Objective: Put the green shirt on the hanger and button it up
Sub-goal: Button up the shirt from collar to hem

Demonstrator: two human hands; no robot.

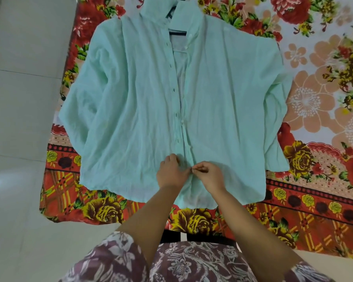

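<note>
**Fig. 1.** I am viewing the green shirt lying flat, front up. At its 6 o'clock, the left hand is gripping the buttonhole edge with curled fingers. The hanger is showing inside the collar at 12 o'clock. The right hand is pinching the facing edge, probably at a button. The bedsheet is lying beneath. Risk, as I am judging it: the thin cloth bunching, so the button entering the wrong hole and skewing the 2 fronts.
</note>
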